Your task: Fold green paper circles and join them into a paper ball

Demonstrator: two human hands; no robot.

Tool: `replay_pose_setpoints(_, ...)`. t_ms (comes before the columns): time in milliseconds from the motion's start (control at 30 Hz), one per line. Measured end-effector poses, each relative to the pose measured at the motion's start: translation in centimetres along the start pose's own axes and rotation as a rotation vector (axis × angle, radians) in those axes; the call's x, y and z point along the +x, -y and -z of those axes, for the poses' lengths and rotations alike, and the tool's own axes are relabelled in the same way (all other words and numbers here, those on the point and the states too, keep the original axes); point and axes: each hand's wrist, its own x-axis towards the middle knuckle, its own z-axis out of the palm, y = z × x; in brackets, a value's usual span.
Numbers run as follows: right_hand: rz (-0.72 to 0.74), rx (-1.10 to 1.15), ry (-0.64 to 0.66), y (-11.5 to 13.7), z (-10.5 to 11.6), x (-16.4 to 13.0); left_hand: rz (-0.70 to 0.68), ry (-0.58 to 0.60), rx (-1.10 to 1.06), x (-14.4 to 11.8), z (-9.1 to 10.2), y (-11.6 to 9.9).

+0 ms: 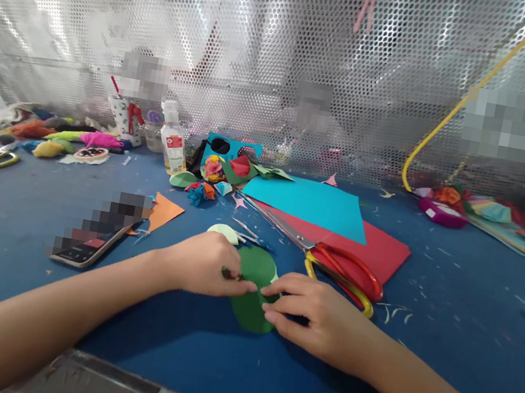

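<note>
Left hand (pixel 210 264) curled, grip unclear | right hand (pixel 317 316) loosely spread | both touching green paper (pixel 256 266)

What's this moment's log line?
left hand: at green paper cutout | right hand: touching same cutout | red-and-yellow-handled scissors: unheld

A perforated metal screen (pixel 258 74), gleaming in pale streaks, stands along the blue tabletop's (pixel 8 226) far side
</note>
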Motion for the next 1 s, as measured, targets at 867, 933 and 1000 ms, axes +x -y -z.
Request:
replay_pose_setpoints(867,-0.283,0.218,-0.493,-1.7,0.3,0.2,0.049,-0.084,-0.204,0.3,0.6,2.5)
replay_pose_setpoints(933,-0.285,0.228,-0.488,-1.6,0.3,0.2,0.001,0.08,-0.197,0.4,0.3,2.5)
replay_pose_setpoints(1000,-0.291,0.234,-0.482,-1.5,0.3,0.2,0.009,0.141,-0.169,0.4,0.0,2.4)
